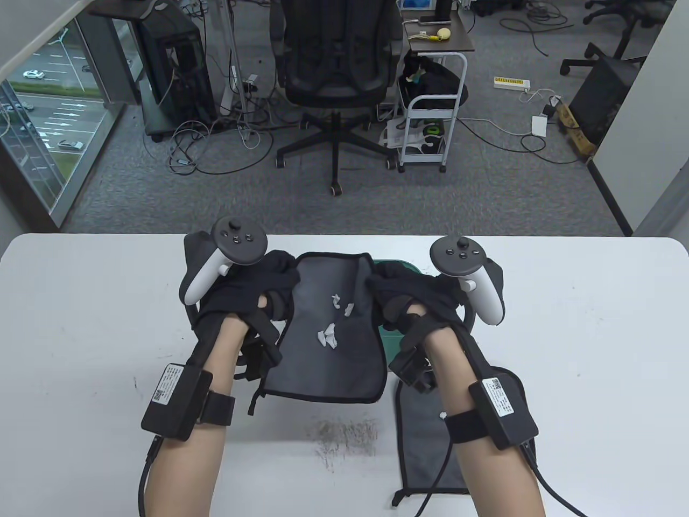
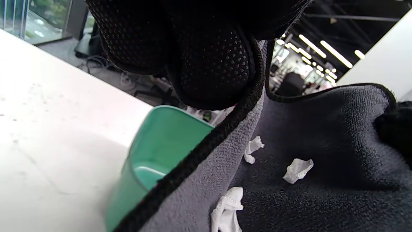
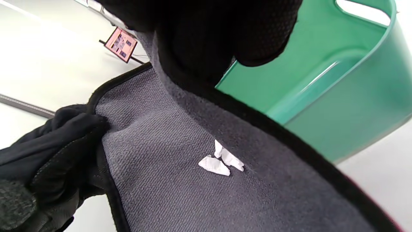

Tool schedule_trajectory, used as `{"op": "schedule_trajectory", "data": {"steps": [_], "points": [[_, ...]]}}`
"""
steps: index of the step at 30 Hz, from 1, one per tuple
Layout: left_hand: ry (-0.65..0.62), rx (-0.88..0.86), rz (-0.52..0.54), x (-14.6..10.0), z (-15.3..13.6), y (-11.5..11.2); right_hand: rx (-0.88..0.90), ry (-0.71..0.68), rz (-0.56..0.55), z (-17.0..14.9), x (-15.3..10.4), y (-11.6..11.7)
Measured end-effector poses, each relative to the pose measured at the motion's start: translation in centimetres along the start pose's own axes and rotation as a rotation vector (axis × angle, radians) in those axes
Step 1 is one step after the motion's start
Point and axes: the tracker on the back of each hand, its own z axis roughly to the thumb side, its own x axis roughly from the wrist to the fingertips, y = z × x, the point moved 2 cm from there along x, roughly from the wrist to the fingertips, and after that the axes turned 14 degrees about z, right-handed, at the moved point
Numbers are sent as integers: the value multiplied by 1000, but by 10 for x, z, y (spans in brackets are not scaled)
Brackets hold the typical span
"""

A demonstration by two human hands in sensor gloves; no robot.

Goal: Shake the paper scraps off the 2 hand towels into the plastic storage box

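Two hands, both gloved w/ trackers on the backs: left hand (image 1: 245, 293) grips the far-left corner of the held towel (image 1: 328, 344), right hand (image 1: 417, 301) grips the far-right corner; fingers of each curled tight round the black-bound hem. Towel, dark grey, hangs slack between them as a shallow sling, near edge drooping toward the table (image 1: 97, 334). Paper scraps (image 1: 331, 326), white, several small crumpled bits (four or five, count approx.) lie in the sag of the cloth, none shed yet as far as can be seen. Plastic storage box (image 3: 338, 80), green, sits just beyond and under the towel's far edge, mostly hidden in the table view; the part of its floor in view in the wrist views is bare of scraps. Second towel (image 1: 425, 436) lies flat on the table under the right forearm, one white scrap (image 1: 443, 415) on it. Status, by judgement: early; 1st towel lifted and positioned but not tipped or shaken, 2nd untouched. Remaining: tip and shake both over the box.
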Motion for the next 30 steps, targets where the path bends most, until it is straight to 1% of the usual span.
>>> {"op": "schedule_trajectory", "data": {"steps": [5,9,12,18,22,26,27,30], "points": [[23,-15,4,23,8,-8,79,-5,-50,-4,3,-20],[29,-37,4,36,15,-15,124,-13,-82,-6,6,-31],[25,-54,46,43,21,-16,177,-34,-113,-7,7,-40],[10,-114,139,49,26,-19,202,-57,-237,-8,4,-58],[26,-173,212,52,23,-21,230,-69,-289,-11,6,-63],[34,-215,280,54,18,-23,232,-100,-320,-12,10,-63],[32,-220,294,54,17,-25,220,-117,-327,-12,13,-62],[25,-212,336,57,12,-30,154,-105,-345,-14,18,-59]]}}
